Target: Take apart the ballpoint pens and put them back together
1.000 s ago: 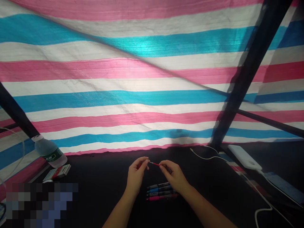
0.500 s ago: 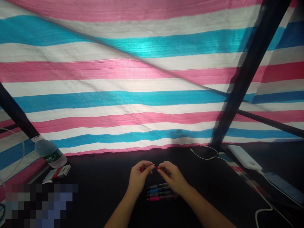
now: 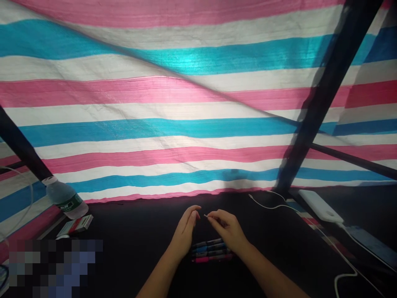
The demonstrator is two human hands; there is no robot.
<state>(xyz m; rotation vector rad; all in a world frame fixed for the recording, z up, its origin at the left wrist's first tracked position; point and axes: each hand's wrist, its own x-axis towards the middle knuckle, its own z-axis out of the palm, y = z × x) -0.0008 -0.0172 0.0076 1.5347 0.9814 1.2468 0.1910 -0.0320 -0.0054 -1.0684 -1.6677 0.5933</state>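
Note:
Over the dark table, my left hand (image 3: 184,232) has its fingers curled round a slim red piece (image 3: 198,215); only a bit of it shows by the fingertips, and it looks like part of a pen. My right hand (image 3: 228,228) faces it across a small gap, thumb and fingers pinching a thin pale piece (image 3: 206,215) whose tip points left. Several pens lie side by side just below the hands, among them a blue pen (image 3: 201,249) and a pink pen (image 3: 200,260). My right hand and wrist partly cover their right ends.
At the left stand a water bottle (image 3: 66,199) and a small flat box (image 3: 75,225). On the right lie a white power bank (image 3: 321,206), a phone-like slab (image 3: 372,244) and a white cable (image 3: 344,274). A striped tarp (image 3: 173,159) hangs behind the table, with dark poles at both sides.
My hands have drawn apart slightly. The red piece that spanned them now shows only at my left hand, while a pale tip shows in my right. The pens have not moved.

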